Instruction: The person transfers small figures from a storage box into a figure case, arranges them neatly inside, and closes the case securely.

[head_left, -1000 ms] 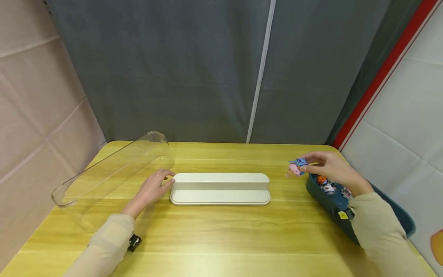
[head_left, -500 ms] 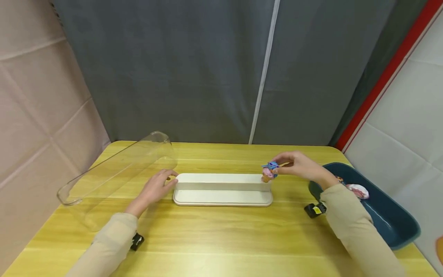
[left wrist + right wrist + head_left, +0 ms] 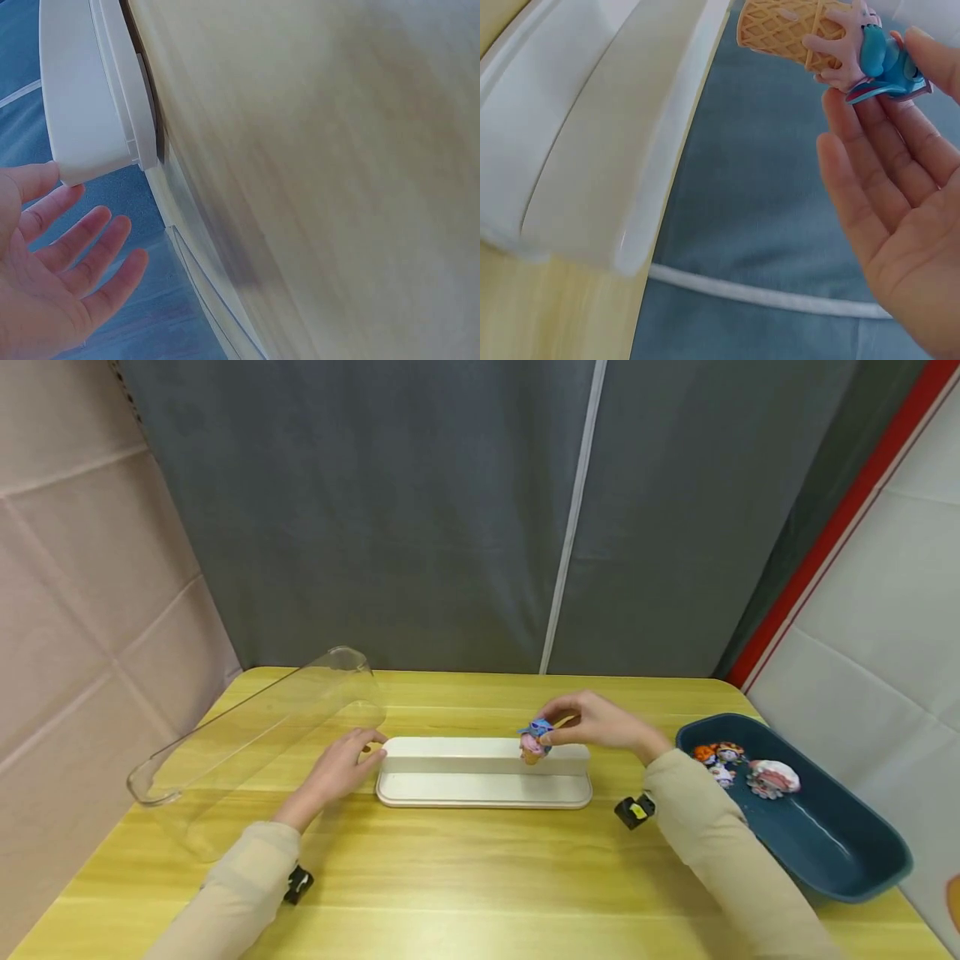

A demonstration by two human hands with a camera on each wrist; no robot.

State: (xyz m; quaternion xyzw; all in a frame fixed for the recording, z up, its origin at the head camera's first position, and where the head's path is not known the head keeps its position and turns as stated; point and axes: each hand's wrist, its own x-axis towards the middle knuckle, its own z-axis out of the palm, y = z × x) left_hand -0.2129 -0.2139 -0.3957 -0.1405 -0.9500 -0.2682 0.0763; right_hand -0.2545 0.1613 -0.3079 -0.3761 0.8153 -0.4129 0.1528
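One cone figure (image 3: 534, 743) is held in the right fingers (image 3: 847, 187); one stand (image 3: 483, 787) is pinched by the left fingers (image 3: 51, 211), beside one clear cover (image 3: 262, 739); farther right, in one bin (image 3: 832, 835), at least four figures (image 3: 772, 778) are seen.

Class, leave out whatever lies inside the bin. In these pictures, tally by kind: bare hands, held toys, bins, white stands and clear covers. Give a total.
Hands: 2 (left hand, right hand)
Held toy: 1
Dark blue bin: 1
White stand: 1
Clear cover: 1
Total: 6
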